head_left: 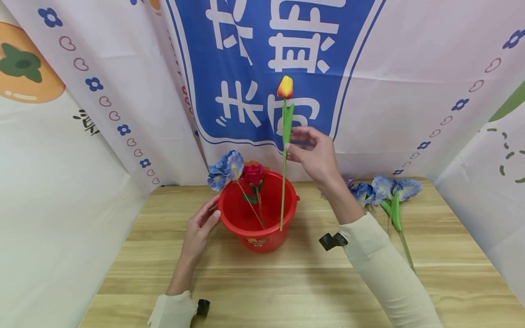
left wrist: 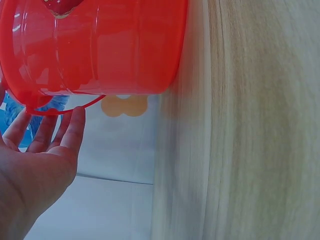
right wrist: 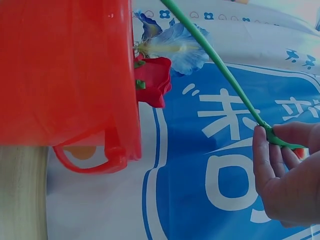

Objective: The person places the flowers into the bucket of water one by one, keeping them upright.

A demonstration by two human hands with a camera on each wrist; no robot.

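Observation:
A red plastic bucket (head_left: 262, 243) stands on the wooden table, holding blue iris-like flowers (head_left: 226, 169) and a red rose (head_left: 252, 174) that lean to the left. My right hand (head_left: 313, 152) pinches a yellow-orange tulip (head_left: 285, 87) by its leafy upper stem. The bare lower stem (right wrist: 220, 67) hangs over the bucket's right side, its tip overlapping the rim in the head view. At the bucket's left side, my left hand (head_left: 201, 228) touches the rim with its fingers extended. In the left wrist view, its fingertips meet the thin red handle (left wrist: 90, 104).
More blue flowers (head_left: 383, 187) lie at the table's back right, beside green leaves (head_left: 395, 212) on a long stem. Their blooms are partly hidden by my right arm. Behind the table (head_left: 262, 291) hangs a white cloth with a blue printed panel (head_left: 254, 50).

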